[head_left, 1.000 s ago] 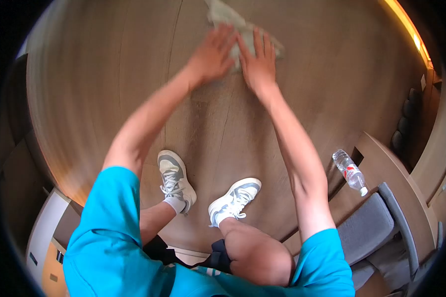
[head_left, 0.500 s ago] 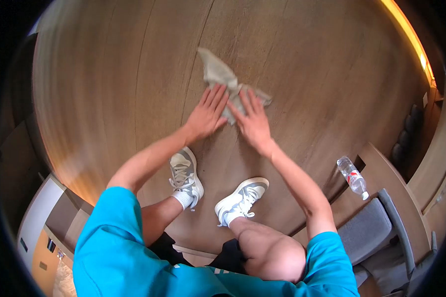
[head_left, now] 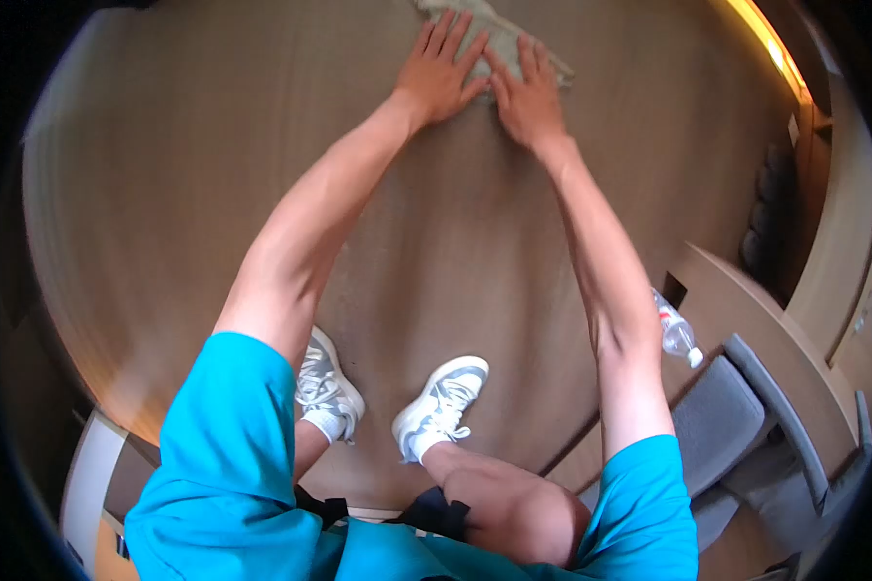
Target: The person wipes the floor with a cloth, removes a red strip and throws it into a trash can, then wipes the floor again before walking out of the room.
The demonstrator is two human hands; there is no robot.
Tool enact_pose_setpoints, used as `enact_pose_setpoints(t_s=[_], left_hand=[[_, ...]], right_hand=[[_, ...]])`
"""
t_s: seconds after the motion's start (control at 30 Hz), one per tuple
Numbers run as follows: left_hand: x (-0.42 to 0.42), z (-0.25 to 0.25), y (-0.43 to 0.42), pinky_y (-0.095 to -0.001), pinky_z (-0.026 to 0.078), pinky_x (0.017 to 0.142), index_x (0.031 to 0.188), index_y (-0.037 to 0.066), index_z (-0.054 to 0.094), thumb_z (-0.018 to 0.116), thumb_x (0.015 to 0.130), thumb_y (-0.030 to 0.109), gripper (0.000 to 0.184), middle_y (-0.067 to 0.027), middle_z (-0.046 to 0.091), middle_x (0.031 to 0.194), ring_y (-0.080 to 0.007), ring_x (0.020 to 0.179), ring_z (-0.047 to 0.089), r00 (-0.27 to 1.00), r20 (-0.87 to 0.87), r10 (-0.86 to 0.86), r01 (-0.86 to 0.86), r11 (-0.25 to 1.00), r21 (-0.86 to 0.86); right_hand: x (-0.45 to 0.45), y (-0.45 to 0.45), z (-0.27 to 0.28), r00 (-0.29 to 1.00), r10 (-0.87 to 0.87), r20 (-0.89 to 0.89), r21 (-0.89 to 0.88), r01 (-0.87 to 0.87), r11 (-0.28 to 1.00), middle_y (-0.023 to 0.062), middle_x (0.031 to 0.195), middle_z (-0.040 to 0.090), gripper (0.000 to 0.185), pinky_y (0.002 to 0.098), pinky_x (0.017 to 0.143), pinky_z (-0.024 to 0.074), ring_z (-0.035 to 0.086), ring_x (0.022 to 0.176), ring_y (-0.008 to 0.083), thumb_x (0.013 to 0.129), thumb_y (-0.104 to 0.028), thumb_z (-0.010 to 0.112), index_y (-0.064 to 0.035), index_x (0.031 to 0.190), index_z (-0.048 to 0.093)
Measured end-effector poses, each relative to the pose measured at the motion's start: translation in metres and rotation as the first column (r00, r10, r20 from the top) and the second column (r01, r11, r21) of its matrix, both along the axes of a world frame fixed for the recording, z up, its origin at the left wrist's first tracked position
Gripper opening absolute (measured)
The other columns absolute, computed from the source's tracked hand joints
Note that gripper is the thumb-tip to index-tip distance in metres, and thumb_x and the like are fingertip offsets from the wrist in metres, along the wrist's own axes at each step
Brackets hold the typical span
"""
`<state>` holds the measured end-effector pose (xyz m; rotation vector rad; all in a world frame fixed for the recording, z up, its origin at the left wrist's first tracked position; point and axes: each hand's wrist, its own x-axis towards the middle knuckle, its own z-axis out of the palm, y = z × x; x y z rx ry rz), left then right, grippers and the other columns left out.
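Observation:
A pale beige cloth point(head_left: 506, 41) lies on the brown wooden floor point(head_left: 436, 223) at the top of the head view, its far edge near the frame's border. My left hand point(head_left: 439, 73) presses flat on the cloth's left part with fingers spread. Beside it, my right hand point(head_left: 530, 97) rests on the cloth's right part, fingers stretched out. The two hands nearly touch at the thumbs. Both arms reach far forward, and part of the cloth is hidden under the palms.
A clear plastic bottle point(head_left: 678, 334) with a white cap is at the right, partly behind my right arm. Near it stands a grey cushioned chair point(head_left: 717, 412). My white and grey shoes point(head_left: 443, 402) are on the floor below. A lit strip point(head_left: 770, 44) runs along the upper right.
Both hands have slid forward, away from my body, carrying the cloth with them. My arms are straighter, and the bottle is now partly covered by my right arm.

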<state>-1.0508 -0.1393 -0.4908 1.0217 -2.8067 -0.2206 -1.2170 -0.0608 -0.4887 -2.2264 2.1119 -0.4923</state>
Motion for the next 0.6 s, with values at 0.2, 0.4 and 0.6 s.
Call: enact_pose_setpoints(t_s=[0.2,0.4,0.6], left_hand=[[-0.086,0.000,0.034,-0.0488,0.012,0.122,0.151,-0.003,0.030,0.043,0.099,0.041,0.069,-0.0230,0.024,0.159,-0.0376,0.150,0.016,0.998,0.012,-0.066,0.066,0.998,-0.021],[-0.020,0.029,0.191,-0.0524,0.007,0.123,0.154,0.010,0.030,0.050,0.096,0.046,0.071,-0.0170,0.015,0.164,-0.0367,0.152,0.010,0.957,-0.044,-0.285,0.284,0.902,0.327],[0.054,0.046,0.323,-0.0463,0.006,0.125,0.158,0.015,0.021,0.042,0.097,0.051,0.074,-0.0089,0.014,0.165,-0.0275,0.153,0.011,0.841,0.123,-0.527,0.422,0.780,0.463]], right_hand=[[-0.078,0.050,-0.006,0.999,-0.039,0.001,0.040,0.039,0.998,0.0221,0.157,0.029,0.046,0.0518,0.116,0.0277,0.028,0.143,0.0448,0.102,-0.033,0.048,-0.0291,0.147,0.046],[-0.007,0.235,0.058,0.964,-0.215,0.153,0.418,0.134,0.899,0.0229,0.161,0.019,0.068,0.0555,0.119,0.0196,0.018,0.149,0.0429,0.092,-0.037,0.062,-0.0297,0.154,0.034],[0.083,0.390,0.081,0.917,-0.363,0.168,0.709,0.143,0.690,0.0240,0.163,0.009,0.078,0.0526,0.122,0.0139,0.006,0.151,0.0411,0.089,-0.041,0.066,-0.0235,0.156,0.031]])
